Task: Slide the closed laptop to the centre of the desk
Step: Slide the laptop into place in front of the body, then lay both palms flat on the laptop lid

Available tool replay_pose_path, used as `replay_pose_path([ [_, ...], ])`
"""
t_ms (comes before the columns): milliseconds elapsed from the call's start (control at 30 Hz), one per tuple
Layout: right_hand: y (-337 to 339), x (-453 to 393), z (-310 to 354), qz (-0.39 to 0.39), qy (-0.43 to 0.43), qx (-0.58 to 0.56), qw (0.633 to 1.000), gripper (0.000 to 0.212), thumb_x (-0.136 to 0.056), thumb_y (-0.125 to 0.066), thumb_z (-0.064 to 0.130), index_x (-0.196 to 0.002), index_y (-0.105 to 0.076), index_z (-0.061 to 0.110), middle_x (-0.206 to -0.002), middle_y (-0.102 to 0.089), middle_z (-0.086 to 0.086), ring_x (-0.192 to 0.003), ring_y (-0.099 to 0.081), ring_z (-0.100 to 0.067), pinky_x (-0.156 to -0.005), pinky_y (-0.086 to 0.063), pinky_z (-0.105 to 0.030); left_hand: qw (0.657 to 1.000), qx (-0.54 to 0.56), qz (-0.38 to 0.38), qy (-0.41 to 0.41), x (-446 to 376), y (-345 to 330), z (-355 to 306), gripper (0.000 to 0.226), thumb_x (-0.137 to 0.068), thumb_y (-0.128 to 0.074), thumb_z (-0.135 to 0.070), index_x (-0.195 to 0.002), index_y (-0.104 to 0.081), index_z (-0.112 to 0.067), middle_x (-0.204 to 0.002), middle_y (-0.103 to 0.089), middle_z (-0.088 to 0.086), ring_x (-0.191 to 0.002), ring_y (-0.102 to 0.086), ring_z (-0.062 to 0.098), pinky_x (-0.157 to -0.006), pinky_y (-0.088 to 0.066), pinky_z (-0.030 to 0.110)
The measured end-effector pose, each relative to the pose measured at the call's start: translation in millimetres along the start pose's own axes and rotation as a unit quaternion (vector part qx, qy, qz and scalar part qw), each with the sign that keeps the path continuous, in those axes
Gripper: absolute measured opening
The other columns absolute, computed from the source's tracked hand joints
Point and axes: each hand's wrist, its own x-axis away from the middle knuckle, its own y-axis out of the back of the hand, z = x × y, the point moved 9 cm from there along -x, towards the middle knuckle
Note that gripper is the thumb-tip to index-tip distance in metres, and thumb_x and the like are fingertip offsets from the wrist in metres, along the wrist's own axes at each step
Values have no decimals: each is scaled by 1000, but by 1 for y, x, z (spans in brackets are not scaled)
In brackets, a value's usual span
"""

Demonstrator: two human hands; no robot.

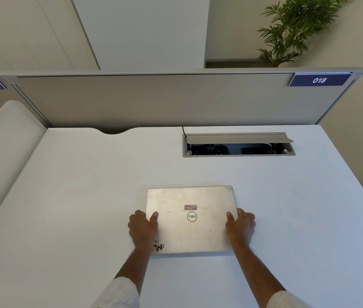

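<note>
A closed silver laptop [191, 221] with a round logo and a small red sticker lies flat on the white desk [82, 196], near the middle and towards the front. My left hand [142, 227] grips its left edge, thumb on the lid. My right hand [241, 226] grips its right edge the same way, thumb on top and fingers down the side. A black-lettered sticker at the lid's near left corner is partly hidden by my left wrist.
An open cable box [238, 145] with a raised grey flap is sunk into the desk at the back right. A grey partition [165, 98] with a blue "018" label [319, 80] closes the far edge. A lower panel [5, 147] borders the left side.
</note>
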Motion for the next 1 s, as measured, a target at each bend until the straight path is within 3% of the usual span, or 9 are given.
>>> replay_pose_path([
  [367, -1, 4, 3, -1, 17, 28, 999, 39, -95, -58, 23, -127, -57, 1, -127, -49, -19, -116, -47, -38, -100, -38, -45, 1000, -10, 4, -4, 2, -1, -2, 42, -91, -66, -36, -111, -59, 0, -121, -57, 20, -118, -51, 40, -97, -46, 49],
  [600, 5, 9, 18, -20, 70, 109, 991, 35, -92, -61, 25, -117, -57, 1, -121, -52, -19, -109, -51, -37, -93, -42, -46, 998, -61, 2, -22, 10, 3, -10, 50, -91, -64, -39, -122, -54, -1, -126, -53, 21, -120, -51, 40, -96, -46, 49],
  [700, -8, 21, 38, -38, 178, 130, 975, 46, -88, -66, 26, -124, -54, 0, -122, -56, -19, -111, -54, -39, -92, -45, -48, 977, -141, -53, -149, 27, 0, -39, 59, -92, -59, -46, -129, -53, 0, -129, -56, 22, -116, -56, 40, -93, -50, 49],
  [800, -30, 41, 61, -18, 318, 163, 934, 57, -94, -52, 32, -140, -42, 0, -139, -52, -19, -130, -48, -36, -106, -37, -44, 928, -183, -54, -321, 51, -24, -70, 66, -95, -42, -51, -133, -57, 1, -134, -62, 22, -124, -60, 39, -103, -51, 47],
  [900, -53, 65, 73, 32, 429, 219, 876, 65, -101, -30, 39, -153, -21, 2, -164, -18, -16, -152, -13, -28, -120, -15, -43, 881, -202, -21, -428, 77, -46, -86, 67, -101, -30, -49, -144, -48, 0, -151, -50, 20, -143, -46, 34, -119, -28, 43],
  [1000, -64, 73, 75, 57, 449, 246, 857, 66, -102, -24, 41, -156, -10, 5, -166, 2, -12, -153, 7, -24, -124, -10, -44, 862, -213, -10, -460, 95, -55, -95, 65, -102, -30, -41, -154, -29, -3, -165, -26, 15, -155, -21, 27, -124, -12, 40],
])
